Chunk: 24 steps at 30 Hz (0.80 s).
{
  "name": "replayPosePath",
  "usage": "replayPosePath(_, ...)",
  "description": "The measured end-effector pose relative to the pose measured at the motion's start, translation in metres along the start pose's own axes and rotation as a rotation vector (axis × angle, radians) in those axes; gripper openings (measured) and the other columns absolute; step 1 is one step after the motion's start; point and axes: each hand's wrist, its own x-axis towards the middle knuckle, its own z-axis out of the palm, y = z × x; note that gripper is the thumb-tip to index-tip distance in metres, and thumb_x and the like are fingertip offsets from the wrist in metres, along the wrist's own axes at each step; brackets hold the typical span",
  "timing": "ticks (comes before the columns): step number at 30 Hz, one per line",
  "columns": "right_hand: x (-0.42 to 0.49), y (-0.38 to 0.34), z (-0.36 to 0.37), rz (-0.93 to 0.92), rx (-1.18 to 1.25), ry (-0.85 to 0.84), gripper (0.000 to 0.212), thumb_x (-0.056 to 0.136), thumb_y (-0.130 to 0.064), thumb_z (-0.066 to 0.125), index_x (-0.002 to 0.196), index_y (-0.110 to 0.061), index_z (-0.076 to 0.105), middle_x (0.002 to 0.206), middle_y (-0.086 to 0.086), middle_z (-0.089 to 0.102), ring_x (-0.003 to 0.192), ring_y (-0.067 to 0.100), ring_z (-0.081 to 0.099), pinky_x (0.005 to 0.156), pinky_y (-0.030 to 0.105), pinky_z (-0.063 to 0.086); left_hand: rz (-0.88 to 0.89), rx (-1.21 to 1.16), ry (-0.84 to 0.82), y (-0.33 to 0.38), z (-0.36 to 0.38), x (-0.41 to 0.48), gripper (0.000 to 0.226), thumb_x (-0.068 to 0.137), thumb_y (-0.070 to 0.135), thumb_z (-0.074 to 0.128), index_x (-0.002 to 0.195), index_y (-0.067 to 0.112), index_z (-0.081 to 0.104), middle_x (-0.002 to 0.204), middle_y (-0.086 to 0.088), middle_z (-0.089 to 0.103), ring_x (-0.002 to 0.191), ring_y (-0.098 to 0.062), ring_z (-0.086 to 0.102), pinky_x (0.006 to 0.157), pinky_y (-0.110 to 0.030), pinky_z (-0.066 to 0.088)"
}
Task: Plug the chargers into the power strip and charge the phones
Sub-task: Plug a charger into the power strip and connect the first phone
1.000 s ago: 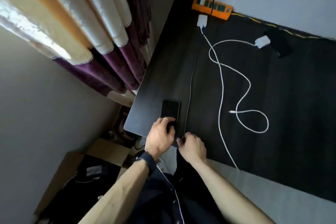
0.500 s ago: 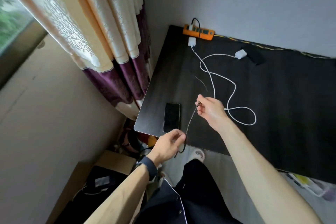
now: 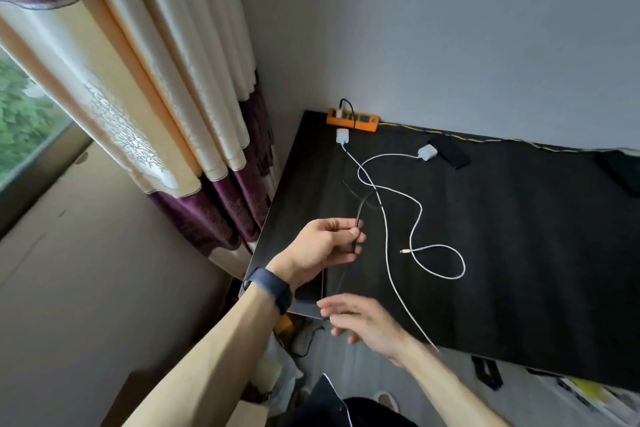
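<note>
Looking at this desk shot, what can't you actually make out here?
Head view only:
- phone: mostly hidden under the left hand.
- right hand: motion-blurred, grip unclear.
- dark cable: its ends are lost against the black desk.
- power strip: sockets too small to read.

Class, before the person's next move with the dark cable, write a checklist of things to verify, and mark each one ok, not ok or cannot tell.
1. Dark cable gripped by left hand: ok.
2. Right hand free: ok; open, blurred.
3. Phone on table: ok, partly hidden under the left wrist.
4. Dark cable plugged into phone: cannot tell.
5. White chargers plugged into power strip: not ok; both lie on the table.
6. Spare sockets on strip: cannot tell.
</note>
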Motion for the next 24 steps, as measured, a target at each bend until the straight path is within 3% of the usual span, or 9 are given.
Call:
replayPosePath(4, 0.001, 0.012, -0.006, -0.069, -0.153, 0.107, 0.018, 0.09, -0.035, 0.068, 0.106, -0.026, 0.067, 0.096, -0.004, 0.071, 0.075, 0.008, 0.07, 0.065, 0.023, 0.05, 0.022, -0.021, 0.052, 0.022, 0.012, 0.012, 0.016, 0.096, 0.009, 0.06, 0.111, 0.011, 0.066, 0.088, 0.0, 0.069, 0.072, -0.012, 0.067, 0.062, -0.017, 0.054)
replayPosePath(7, 0.006, 0.02, -0.015, -0.053, -0.117, 0.356, 0.038, 0.078, -0.046, 0.074, 0.104, -0.029, 0.053, 0.089, -0.005, 0.071, 0.071, 0.012, 0.072, 0.076, 0.037, 0.056, 0.014, -0.043, 0.06, 0.035, 0.016, 0.017, 0.015, 0.096, 0.008, 0.06, 0.108, 0.011, 0.066, 0.089, -0.001, 0.07, 0.073, -0.013, 0.069, 0.059, -0.016, 0.053)
replayPosePath(9, 0.012, 0.016, -0.023, -0.061, -0.163, 0.39, 0.045, 0.079, -0.05, 0.072, 0.115, -0.039, 0.048, 0.088, -0.007, 0.07, 0.074, 0.011, 0.07, 0.08, 0.034, 0.055, -0.005, -0.064, 0.04, 0.042, 0.019, 0.018, 0.014, 0.095, 0.007, 0.059, 0.106, 0.011, 0.066, 0.089, -0.002, 0.071, 0.075, -0.015, 0.069, 0.058, -0.016, 0.054)
replayPosePath(11, 0.015, 0.008, -0.026, -0.082, -0.229, 0.332, 0.035, 0.088, -0.048, 0.066, 0.121, -0.044, 0.053, 0.088, -0.007, 0.07, 0.071, 0.005, 0.066, 0.078, 0.029, 0.054, -0.003, -0.084, 0.027, 0.046, 0.023, 0.018, 0.013, 0.095, 0.008, 0.06, 0.107, 0.01, 0.065, 0.091, -0.004, 0.07, 0.076, -0.016, 0.07, 0.058, -0.017, 0.055)
replayPosePath(14, 0.014, -0.004, -0.024, -0.155, -0.286, 0.312, 0.019, 0.098, -0.035, 0.057, 0.1, -0.027, 0.074, 0.084, -0.004, 0.071, 0.059, 0.0, 0.06, 0.07, 0.024, 0.055, 0.058, -0.097, 0.096, 0.048, 0.023, 0.021, 0.017, 0.097, 0.014, 0.059, 0.112, 0.008, 0.064, 0.098, -0.006, 0.073, 0.08, -0.017, 0.072, 0.066, -0.021, 0.057)
replayPosePath(17, 0.01, -0.021, -0.033, -0.269, -0.052, 0.401, 0.024, 0.102, -0.023, 0.053, 0.086, -0.018, 0.071, 0.072, -0.002, 0.062, 0.055, 0.007, 0.057, 0.055, 0.021, 0.045, 0.097, 0.126, 0.266, 0.033, 0.018, 0.014, 0.029, 0.101, 0.029, 0.053, 0.122, 0.011, 0.063, 0.116, -0.005, 0.073, 0.096, -0.017, 0.065, 0.078, -0.024, 0.051)
replayPosePath(20, 0.008, -0.061, -0.062, -0.366, 0.301, 0.516, 0.026, 0.104, -0.018, 0.05, 0.084, -0.013, 0.068, 0.066, -0.004, 0.054, 0.05, 0.009, 0.053, 0.047, 0.02, 0.039, -0.014, 0.318, 0.096, -0.01, 0.023, -0.009, 0.043, 0.105, 0.038, 0.041, 0.122, 0.008, 0.066, 0.117, -0.007, 0.071, 0.094, -0.011, 0.062, 0.066, -0.011, 0.048)
replayPosePath(22, 0.013, -0.089, -0.088, -0.356, 0.419, 0.571, 0.026, 0.103, -0.019, 0.051, 0.084, -0.013, 0.067, 0.064, -0.007, 0.052, 0.049, 0.007, 0.051, 0.047, 0.021, 0.036, -0.129, 0.334, -0.051, -0.037, 0.022, -0.025, 0.046, 0.104, 0.041, 0.042, 0.115, 0.005, 0.069, 0.109, -0.011, 0.073, 0.096, -0.017, 0.066, 0.079, -0.019, 0.051)
replayPosePath(24, 0.023, -0.098, -0.111, -0.289, 0.33, 0.636, 0.025, 0.103, -0.022, 0.051, 0.087, -0.014, 0.07, 0.069, -0.006, 0.056, 0.05, 0.005, 0.05, 0.048, 0.021, 0.035, -0.116, 0.276, -0.109, -0.048, 0.014, -0.036, 0.032, 0.101, 0.03, 0.053, 0.112, 0.004, 0.068, 0.101, -0.014, 0.073, 0.095, -0.024, 0.068, 0.098, -0.037, 0.052)
